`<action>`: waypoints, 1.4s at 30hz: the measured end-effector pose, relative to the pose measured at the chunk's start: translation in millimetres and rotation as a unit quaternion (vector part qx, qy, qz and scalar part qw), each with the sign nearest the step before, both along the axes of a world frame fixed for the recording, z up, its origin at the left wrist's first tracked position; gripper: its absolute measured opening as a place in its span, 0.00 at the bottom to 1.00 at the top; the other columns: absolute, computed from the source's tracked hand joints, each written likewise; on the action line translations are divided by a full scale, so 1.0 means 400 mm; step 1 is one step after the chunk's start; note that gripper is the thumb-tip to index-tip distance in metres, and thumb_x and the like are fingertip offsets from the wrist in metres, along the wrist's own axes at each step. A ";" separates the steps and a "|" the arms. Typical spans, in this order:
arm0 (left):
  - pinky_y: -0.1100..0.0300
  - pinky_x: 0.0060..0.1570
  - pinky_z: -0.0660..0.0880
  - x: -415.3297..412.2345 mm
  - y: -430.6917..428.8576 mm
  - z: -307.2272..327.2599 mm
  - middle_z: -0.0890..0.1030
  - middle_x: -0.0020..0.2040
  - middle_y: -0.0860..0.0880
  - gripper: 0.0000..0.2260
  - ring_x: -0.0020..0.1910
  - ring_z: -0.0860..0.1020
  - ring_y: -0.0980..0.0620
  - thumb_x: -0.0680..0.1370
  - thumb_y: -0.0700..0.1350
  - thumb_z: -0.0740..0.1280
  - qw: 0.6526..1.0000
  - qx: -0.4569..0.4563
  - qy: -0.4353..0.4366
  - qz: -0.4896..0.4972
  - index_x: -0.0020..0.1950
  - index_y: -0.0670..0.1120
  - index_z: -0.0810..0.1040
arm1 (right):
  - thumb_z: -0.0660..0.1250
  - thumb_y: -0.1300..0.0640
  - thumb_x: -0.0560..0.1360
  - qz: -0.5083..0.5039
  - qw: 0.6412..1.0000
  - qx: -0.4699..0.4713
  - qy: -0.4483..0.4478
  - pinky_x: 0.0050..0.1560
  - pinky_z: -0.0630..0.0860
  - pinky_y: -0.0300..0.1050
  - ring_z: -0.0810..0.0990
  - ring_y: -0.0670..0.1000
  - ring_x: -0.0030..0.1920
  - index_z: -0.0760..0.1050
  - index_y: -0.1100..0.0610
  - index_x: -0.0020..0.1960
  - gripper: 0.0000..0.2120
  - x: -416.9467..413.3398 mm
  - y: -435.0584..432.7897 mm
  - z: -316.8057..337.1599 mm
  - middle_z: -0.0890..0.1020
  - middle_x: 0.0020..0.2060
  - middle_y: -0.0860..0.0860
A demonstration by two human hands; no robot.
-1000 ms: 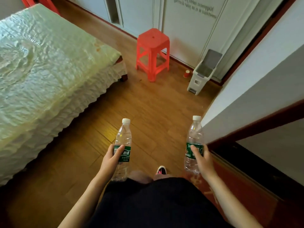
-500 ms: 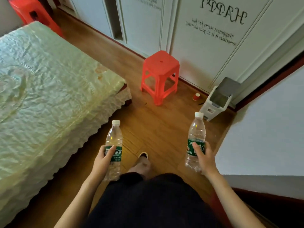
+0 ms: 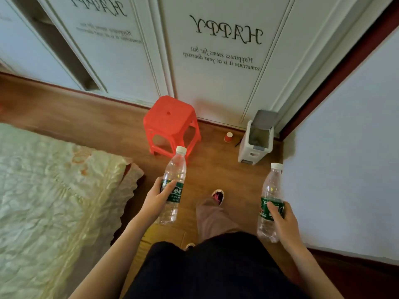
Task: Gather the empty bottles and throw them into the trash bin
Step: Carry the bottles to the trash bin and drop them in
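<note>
Gripping ribbed clear plastic bottles, left hand [image 3: 158, 198] one [image 3: 173, 186], right hand [image 3: 282, 221] another [image 3: 269, 197].

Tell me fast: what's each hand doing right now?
Left hand: closed around a clear bottle.
Right hand: closed around the other bottle.

Just left of the white trash bin [image 3: 251, 151] with its grey lid stands a small red cup [image 3: 228, 137], then a bright red stool [image 3: 170, 124]. Both clear bottles [image 3: 172, 186] carry white caps and dark green labels. Farther left, the bedspread [image 3: 54, 190] is pale green, quilted.
</note>
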State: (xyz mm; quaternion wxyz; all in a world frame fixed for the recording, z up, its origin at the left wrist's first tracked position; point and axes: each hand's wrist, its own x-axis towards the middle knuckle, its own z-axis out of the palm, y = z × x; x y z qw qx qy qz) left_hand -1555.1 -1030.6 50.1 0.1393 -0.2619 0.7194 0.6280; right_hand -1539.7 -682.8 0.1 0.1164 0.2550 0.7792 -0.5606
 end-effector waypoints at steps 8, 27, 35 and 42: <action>0.65 0.36 0.76 -0.389 0.027 -0.030 0.83 0.46 0.48 0.05 0.43 0.83 0.52 0.78 0.51 0.65 0.999 -0.012 -0.021 -0.026 0.52 0.53 0.75 | 0.66 0.49 0.77 -0.061 0.998 0.005 -0.002 0.40 0.74 0.42 0.80 0.49 0.45 0.70 0.57 0.65 0.20 -0.400 0.011 -0.020 0.81 0.54 0.57; 0.58 0.37 0.75 -1.210 0.056 -0.129 0.82 0.47 0.44 0.12 0.43 0.82 0.46 0.79 0.50 0.64 0.985 -0.061 -0.020 -0.159 0.58 0.45 0.74 | 0.65 0.52 0.78 -0.137 0.990 0.015 0.015 0.39 0.70 0.33 0.79 0.45 0.45 0.68 0.58 0.67 0.20 -1.078 0.043 0.017 0.78 0.50 0.51; 0.59 0.32 0.78 -1.566 0.234 -0.106 0.83 0.46 0.48 0.12 0.40 0.84 0.50 0.77 0.57 0.64 0.919 -0.085 0.001 -0.385 0.52 0.51 0.71 | 0.67 0.51 0.77 -0.274 0.962 0.016 0.004 0.41 0.73 0.35 0.81 0.48 0.47 0.70 0.56 0.65 0.19 -1.199 0.078 0.014 0.79 0.51 0.51; 0.53 0.37 0.80 -1.697 0.439 -0.187 0.83 0.48 0.48 0.15 0.41 0.84 0.51 0.77 0.57 0.64 0.868 -0.074 -0.027 -0.490 0.59 0.51 0.70 | 0.67 0.47 0.76 -0.346 0.937 -0.013 -0.038 0.43 0.75 0.37 0.80 0.46 0.46 0.69 0.55 0.65 0.21 -1.250 0.146 -0.063 0.80 0.52 0.50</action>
